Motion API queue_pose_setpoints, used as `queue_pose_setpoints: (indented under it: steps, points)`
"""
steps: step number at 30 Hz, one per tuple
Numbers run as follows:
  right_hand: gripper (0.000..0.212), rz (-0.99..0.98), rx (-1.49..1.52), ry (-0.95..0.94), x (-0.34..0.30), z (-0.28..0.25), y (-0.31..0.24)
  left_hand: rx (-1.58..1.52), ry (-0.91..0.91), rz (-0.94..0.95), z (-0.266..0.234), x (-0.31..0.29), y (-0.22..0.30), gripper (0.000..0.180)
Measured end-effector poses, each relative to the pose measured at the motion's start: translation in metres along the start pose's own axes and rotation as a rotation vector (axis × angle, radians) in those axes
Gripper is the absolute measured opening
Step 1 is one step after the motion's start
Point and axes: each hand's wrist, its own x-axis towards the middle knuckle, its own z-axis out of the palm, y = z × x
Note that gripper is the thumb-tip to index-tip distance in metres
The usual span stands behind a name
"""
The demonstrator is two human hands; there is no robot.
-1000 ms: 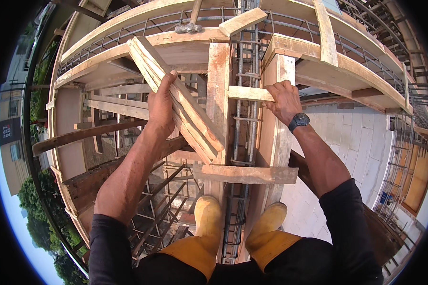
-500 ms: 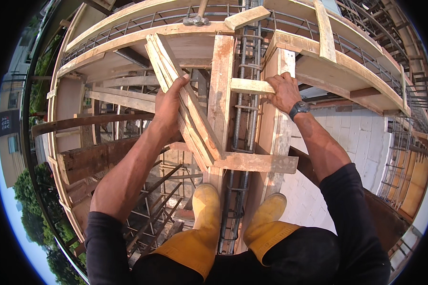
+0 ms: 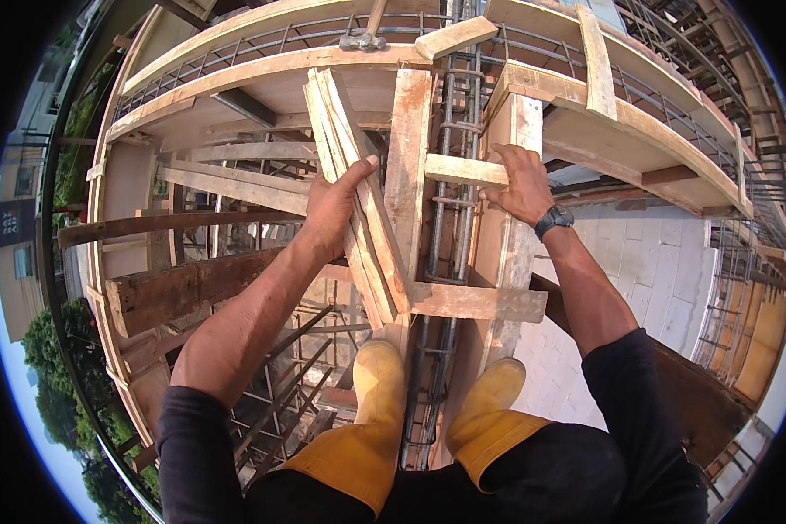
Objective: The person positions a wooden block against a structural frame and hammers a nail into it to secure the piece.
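Note:
My left hand point(image 3: 334, 210) is closed around a bundle of rough wooden strips point(image 3: 378, 249), held at a slant with its top end leaning left. The bundle's lower end meets a flat crosswise board point(image 3: 480, 302). At the right end of a short wooden crosspiece point(image 3: 463, 170), my right hand point(image 3: 526, 188) is closed, thumb below and fingers above. This crosspiece spans the gap between the left formwork plank point(image 3: 408, 148) and the right formwork side point(image 3: 495, 253). Steel reinforcing bars point(image 3: 445, 231) with ties run beneath it.
My yellow boots point(image 3: 379, 375) stand on the formwork edges either side of the bars. A hammer point(image 3: 364, 40) and a loose wood block point(image 3: 456, 37) lie on the far curved formwork. Open framing with steel bars point(image 3: 297, 375) drops away at left; a pale block surface point(image 3: 624, 271) lies lower right.
My left hand has swung the top of the strip bundle rightward, making it more upright. My right hand has shifted slightly on the crosspiece end, with its thumb now showing below.

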Motion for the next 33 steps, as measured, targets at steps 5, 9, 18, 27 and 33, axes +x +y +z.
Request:
queue_pose_setpoints:
  steps: [5,9,18,27,33]
  points:
    - [0.070,0.220,0.790,-0.097,-0.017,-0.005,-0.101,0.020,-0.073,0.045,0.014,0.003,-0.015,0.053]
    - [0.073,0.268,0.970,-0.258,-0.027,-0.006,-0.139,-0.059,-0.130,0.168,0.034,0.011,-0.024,0.050]
    - [0.056,0.249,1.243,-0.219,-0.036,0.025,-0.097,-0.121,-0.215,-0.021,0.045,0.013,-0.025,0.064]
    - [0.054,0.196,0.718,-0.009,-0.005,-0.031,-0.058,-0.070,0.095,-0.017,-0.005,0.014,-0.023,0.054]
    - [0.060,0.126,0.097,-0.018,0.019,-0.033,-0.046,-0.098,0.184,-0.066,-0.016,0.012,-0.038,0.045]
